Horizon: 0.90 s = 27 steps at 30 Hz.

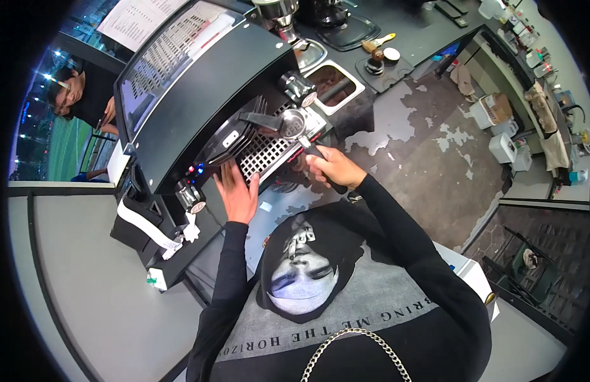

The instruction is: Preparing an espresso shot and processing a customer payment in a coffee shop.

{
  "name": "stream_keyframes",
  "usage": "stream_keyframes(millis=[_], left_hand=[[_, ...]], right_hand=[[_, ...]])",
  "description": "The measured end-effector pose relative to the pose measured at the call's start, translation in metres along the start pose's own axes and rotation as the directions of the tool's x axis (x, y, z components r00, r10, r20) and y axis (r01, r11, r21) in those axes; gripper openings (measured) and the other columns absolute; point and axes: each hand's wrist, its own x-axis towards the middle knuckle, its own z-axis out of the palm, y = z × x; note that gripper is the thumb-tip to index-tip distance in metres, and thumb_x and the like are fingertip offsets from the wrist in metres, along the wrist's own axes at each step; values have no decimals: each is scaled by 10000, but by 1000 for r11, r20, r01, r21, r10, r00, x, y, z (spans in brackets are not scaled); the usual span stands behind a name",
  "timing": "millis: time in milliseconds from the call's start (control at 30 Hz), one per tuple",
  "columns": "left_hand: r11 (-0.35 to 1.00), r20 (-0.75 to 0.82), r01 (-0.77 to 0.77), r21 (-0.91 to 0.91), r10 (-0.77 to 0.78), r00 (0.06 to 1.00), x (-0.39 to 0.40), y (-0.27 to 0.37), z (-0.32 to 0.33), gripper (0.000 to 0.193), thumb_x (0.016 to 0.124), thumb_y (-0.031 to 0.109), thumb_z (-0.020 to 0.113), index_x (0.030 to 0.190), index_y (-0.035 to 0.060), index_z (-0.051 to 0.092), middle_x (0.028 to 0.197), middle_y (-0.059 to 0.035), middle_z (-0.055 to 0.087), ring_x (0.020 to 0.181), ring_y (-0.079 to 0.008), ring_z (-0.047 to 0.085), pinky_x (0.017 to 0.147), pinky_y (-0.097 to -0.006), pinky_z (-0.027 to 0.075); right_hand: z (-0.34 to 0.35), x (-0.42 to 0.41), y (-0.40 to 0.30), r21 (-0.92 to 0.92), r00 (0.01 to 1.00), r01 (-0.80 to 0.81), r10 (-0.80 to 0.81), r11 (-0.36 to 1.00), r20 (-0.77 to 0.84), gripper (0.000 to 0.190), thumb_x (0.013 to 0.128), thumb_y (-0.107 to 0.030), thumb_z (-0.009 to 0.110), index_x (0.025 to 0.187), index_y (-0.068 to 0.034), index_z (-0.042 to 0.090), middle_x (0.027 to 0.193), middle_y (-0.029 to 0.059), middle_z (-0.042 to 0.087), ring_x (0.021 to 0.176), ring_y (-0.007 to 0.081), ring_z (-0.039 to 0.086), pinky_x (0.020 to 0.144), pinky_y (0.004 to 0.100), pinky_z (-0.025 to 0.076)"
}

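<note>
My right hand (337, 167) is closed around the black handle of a portafilter (293, 124), whose round metal basket is over the right part of the espresso machine's drip tray grate (268, 152). The espresso machine (199, 81) is large and black. At the left end of the grate, my left hand (237, 191) has its fingers spread, near the machine's front; whether it touches anything there cannot be told. A second black handle (261, 119) stretches across above the grate, left of the basket. Chrome knobs (299, 89) flank the work area.
A knock box (335, 88) adjoins the machine on the right. Beyond it are a tamper (374, 64), a brush (378, 43) and a grinder (281, 12). A receipt printer (142, 227) stands at left. Another person (87, 95) is outside, behind the machine.
</note>
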Motion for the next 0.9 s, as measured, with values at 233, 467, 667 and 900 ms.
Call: stream_keyframes(millis=[233, 467, 667, 900], left_hand=[[994, -108, 49, -98, -60, 992, -7, 34, -14, 639, 1005, 300, 611, 1502, -35, 390, 1531, -225, 437, 1464, -446, 334, 1216, -650, 139], [772, -8, -46, -635, 52, 999, 2, 179, 7, 188, 973, 140, 665, 1118, 28, 707, 1021, -150, 719, 950, -342, 679, 858, -423, 537], [626, 271, 239, -742, -45, 961, 36, 286, 58, 274, 1010, 236, 643, 1186, 33, 692, 1051, -154, 710, 928, -334, 698, 826, -405, 545], [212, 509, 646, -733, -457, 729, 35, 322, 127, 552, 1033, 349, 625, 1399, -51, 521, 1251, -200, 694, 1144, -247, 682, 973, -347, 513]], right_hand=[[-84, -27, -20, -1, 983, -111, 110, 994, -145, 264, 1072, -307, 550, 909, -115, 471, 747, -33, 488, 590, 63, 490, 485, 249, 434], [-154, 11, -65, -9, 995, -71, 70, 997, -67, 242, 1069, -301, 559, 948, -109, 475, 732, -22, 492, 566, 79, 503, 471, 264, 450], [-185, 50, -74, 227, 980, -72, 27, 971, 196, 210, 1077, -262, 507, 1124, -62, 551, 787, -9, 537, 636, 92, 545, 532, 269, 485], [-212, 71, -75, -426, 998, -33, 53, 904, 36, 349, 1004, -303, 665, 1173, -2, 619, 796, 71, 693, 670, 121, 703, 546, 319, 553]])
